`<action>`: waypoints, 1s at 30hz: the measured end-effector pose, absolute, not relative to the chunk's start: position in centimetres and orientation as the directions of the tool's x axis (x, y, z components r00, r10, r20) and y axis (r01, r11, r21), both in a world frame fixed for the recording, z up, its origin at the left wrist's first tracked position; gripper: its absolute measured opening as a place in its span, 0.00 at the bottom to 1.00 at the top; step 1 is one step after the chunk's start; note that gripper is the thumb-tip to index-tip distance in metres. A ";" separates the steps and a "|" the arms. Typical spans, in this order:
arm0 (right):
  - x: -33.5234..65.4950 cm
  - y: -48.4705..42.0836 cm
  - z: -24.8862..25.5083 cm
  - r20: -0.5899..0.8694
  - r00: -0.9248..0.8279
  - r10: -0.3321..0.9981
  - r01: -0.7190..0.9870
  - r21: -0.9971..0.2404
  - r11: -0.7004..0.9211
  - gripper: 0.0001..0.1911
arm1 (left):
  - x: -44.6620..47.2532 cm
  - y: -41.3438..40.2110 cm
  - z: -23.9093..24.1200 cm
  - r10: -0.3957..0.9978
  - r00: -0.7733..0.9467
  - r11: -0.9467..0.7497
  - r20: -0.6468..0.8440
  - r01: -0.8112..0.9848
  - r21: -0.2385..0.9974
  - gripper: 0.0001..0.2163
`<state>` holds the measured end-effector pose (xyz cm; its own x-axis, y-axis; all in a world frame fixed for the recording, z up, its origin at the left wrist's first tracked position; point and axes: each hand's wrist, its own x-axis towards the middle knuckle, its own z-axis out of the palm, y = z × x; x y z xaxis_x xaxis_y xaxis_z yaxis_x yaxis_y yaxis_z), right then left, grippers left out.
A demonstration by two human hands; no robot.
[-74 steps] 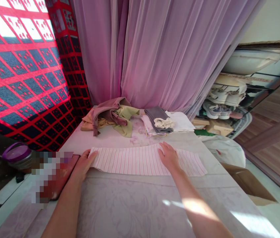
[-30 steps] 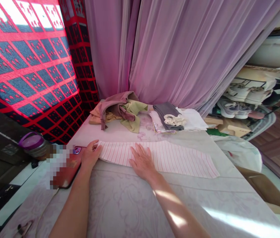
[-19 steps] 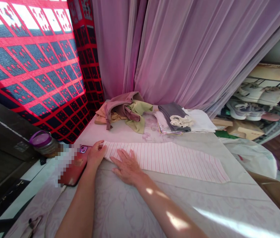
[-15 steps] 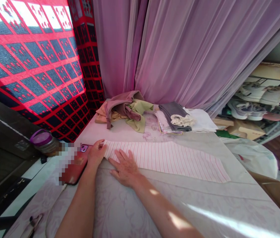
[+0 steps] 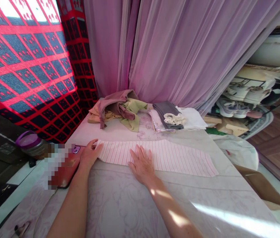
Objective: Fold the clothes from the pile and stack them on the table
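A long pink-and-white striped cloth (image 5: 177,159) lies folded flat across the bed (image 5: 120,205). My left hand (image 5: 89,154) rests on its left end, thumb on the cloth edge, fingers partly curled. My right hand (image 5: 142,163) lies flat on the cloth a little right of the left hand, fingers spread and pressing down.
A heap of brown, tan and green clothes (image 5: 118,110) and a stack of folded grey and white items (image 5: 171,119) sit at the far end by the purple curtain (image 5: 169,49). A red phone (image 5: 67,165) lies left of my left hand. A purple-lidded jar (image 5: 28,143) stands at left; shoe rack (image 5: 244,99) at right.
My right hand slid left along the striped cloth until it was close to my left hand, then moved back a little to the right. My left hand stayed on the cloth's left end.
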<state>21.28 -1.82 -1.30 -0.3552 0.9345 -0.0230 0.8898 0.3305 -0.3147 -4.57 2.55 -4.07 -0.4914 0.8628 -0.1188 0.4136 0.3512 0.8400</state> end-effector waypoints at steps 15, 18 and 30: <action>21.1 -1.8 -1.1 0.009 -0.195 0.981 0.238 -0.970 0.056 0.23 | 0.6 1.7 0.4 0.947 -0.317 0.056 0.044 0.300 0.952 0.27; 20.4 -1.5 -0.8 -0.196 -0.172 0.965 -0.068 -0.975 -0.210 0.29 | 3.1 1.1 0.8 0.968 -0.251 0.070 0.008 0.299 0.952 0.27; 21.0 -0.1 -1.7 -0.285 -0.019 0.958 -0.158 -0.946 -0.284 0.25 | 6.8 0.3 0.1 0.993 -0.067 -0.077 0.098 0.266 0.961 0.23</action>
<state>21.02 -0.06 -1.74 -0.0195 0.9583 -0.2850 -0.1578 -0.2845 -0.9456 6.83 0.33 0.08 -0.0665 0.9929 0.0982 0.2663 -0.0772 0.9608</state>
